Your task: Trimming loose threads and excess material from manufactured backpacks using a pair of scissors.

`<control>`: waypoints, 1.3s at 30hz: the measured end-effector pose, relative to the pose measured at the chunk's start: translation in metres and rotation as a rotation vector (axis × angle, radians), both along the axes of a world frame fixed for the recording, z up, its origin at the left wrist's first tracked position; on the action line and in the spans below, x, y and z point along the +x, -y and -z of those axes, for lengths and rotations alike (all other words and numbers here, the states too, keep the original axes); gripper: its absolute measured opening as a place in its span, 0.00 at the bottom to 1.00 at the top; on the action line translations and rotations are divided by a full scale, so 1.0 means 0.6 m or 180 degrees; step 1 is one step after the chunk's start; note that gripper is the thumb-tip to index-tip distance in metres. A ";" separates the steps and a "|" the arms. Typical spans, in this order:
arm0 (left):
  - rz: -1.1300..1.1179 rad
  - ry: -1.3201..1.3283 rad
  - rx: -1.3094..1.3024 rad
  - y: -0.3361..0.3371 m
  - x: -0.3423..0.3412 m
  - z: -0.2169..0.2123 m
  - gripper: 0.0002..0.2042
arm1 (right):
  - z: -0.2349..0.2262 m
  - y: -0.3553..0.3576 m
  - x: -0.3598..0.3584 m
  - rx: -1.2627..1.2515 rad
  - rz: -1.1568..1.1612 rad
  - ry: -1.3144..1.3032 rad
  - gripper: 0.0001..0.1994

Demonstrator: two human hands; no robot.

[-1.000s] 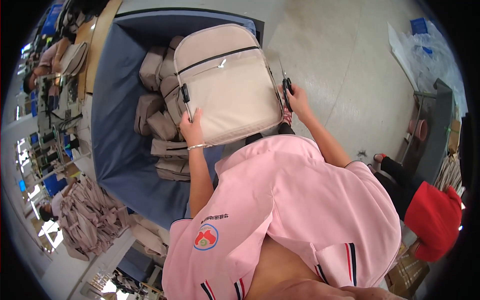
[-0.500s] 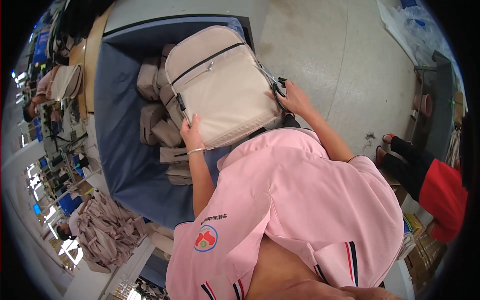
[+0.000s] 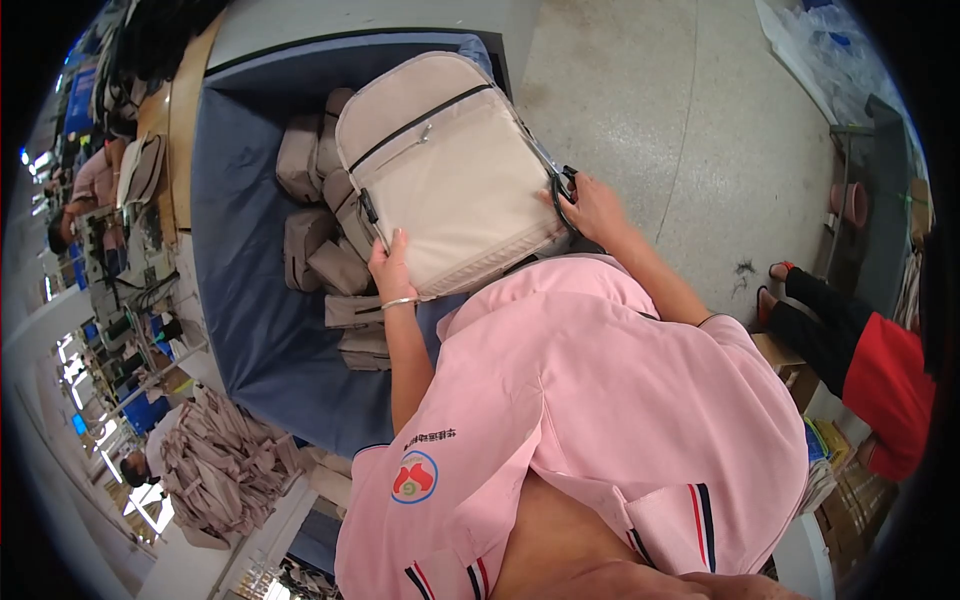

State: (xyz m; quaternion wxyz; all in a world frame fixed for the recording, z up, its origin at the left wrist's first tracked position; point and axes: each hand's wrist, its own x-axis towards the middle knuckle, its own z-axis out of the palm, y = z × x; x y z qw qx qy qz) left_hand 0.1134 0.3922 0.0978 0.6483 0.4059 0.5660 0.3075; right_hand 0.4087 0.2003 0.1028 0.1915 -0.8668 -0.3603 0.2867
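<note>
a speckled grey concrete floor (image 3: 690, 130) spreads to the right of a work table covered in dark blue cloth (image 3: 250, 300). far left, rows of sewing stations (image 3: 110, 290) sit under bright light, a heap of beige fabric pieces (image 3: 225, 470) below them. clear plastic sheeting (image 3: 830, 50) lies at upper right.

Left of the beige backpack (image 3: 450, 180), stacked beige bags (image 3: 315, 215) crowd my left hand (image 3: 392, 268). Below that stack, bare blue table cloth (image 3: 255, 350) leaves passing room. Right of the backpack, open floor (image 3: 690, 130) is free.
</note>
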 end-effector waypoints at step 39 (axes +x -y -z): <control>0.0145 0.0069 -0.0099 -0.005 -0.004 0.011 0.15 | 0.022 -0.039 -0.017 0.0097 0.0345 0.0244 0.34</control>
